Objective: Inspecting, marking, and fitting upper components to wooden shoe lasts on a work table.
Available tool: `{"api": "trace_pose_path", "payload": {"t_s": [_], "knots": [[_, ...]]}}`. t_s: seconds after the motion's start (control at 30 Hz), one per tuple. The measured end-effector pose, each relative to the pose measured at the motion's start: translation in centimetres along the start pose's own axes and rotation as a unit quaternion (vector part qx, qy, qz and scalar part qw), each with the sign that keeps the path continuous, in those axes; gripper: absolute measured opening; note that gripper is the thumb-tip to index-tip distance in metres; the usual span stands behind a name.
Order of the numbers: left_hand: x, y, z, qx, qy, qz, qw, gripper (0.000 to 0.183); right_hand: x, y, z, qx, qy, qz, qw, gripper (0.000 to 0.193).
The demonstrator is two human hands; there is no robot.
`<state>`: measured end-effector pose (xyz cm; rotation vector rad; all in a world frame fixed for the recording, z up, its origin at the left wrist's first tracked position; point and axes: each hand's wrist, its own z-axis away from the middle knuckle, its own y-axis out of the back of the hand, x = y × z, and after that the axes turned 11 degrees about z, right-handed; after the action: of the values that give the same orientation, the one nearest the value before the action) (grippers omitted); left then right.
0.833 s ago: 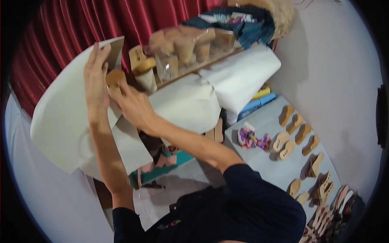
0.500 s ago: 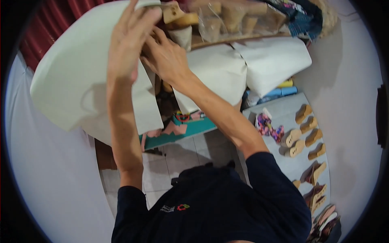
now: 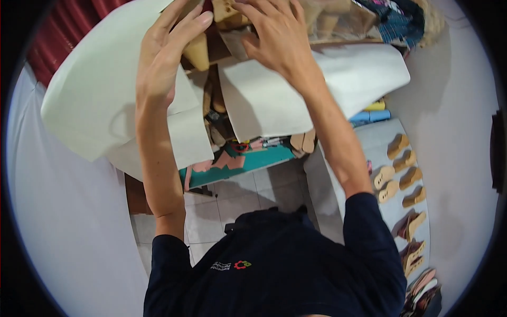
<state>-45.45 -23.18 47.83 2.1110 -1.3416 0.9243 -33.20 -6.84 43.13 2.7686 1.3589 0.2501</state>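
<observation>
My left hand (image 3: 161,61) is raised at the upper left, its thumb apart from its fingers; some fingertips are cut off by the top edge. Just beside it, a tan wooden shoe last (image 3: 197,53) points its tapered end toward me; I see no clear grip on it. My right hand (image 3: 280,39) is open with spread fingers above the shelf. Its fingertips are close to a pale wooden shoe last with holes (image 3: 225,9); contact is unclear. White sheets (image 3: 269,100) hang over the shelf front, with a gap between them showing dark shoe parts inside.
A clear plastic bag (image 3: 340,24) lies on the shelf's right. Below, a teal board (image 3: 237,168) carries pink scraps and small tools. On the right, a grey-topped table (image 3: 388,216) holds several wooden lasts and shoes. A dark red curtain (image 3: 74,31) hangs at the far left.
My right hand has moved right, away from my left hand. The tan last beside the left hand now shows. The white sheet has shifted, and more of the shelf's inside is visible.
</observation>
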Motion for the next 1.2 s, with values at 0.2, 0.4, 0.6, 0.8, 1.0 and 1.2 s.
{"api": "trace_pose_path", "payload": {"t_s": [0.2, 0.4, 0.6, 0.8, 1.0, 1.2], "knots": [[-7.1, 1.2, 7.6, -0.156, 0.018, 0.185, 0.97, 0.067, 1.9, -1.6, -1.5, -0.137, 0.064, -0.104, 0.983, 0.026], [-17.0, -1.4, 19.4, -0.352, 0.454, 0.18, 0.799, 0.059, 1.8, 0.9, 0.9, -0.112, 0.057, -0.113, 0.986, 0.033], [-33.4, -2.6, 35.6, -0.185, 0.668, 0.044, 0.719, 0.062, 3.9, 9.2, 10.6, -0.022, -0.093, -0.136, 0.986, 0.028], [-46.8, -5.2, 37.6, -0.204, 0.622, -0.025, 0.756, 0.051, 4.7, 21.2, 28.4, -0.257, -0.356, 0.048, 0.897, 0.023], [-58.2, -6.8, 35.8, -0.163, 0.291, -0.36, 0.871, 0.028, -0.8, 32.6, 38.9, -0.348, -0.522, 0.131, 0.767, 0.021], [-59.4, -10.6, 33.4, -0.217, 0.256, -0.386, 0.859, 0.037, -6.3, 39.8, 42.0, -0.392, -0.596, 0.252, 0.654, 0.025]]}}
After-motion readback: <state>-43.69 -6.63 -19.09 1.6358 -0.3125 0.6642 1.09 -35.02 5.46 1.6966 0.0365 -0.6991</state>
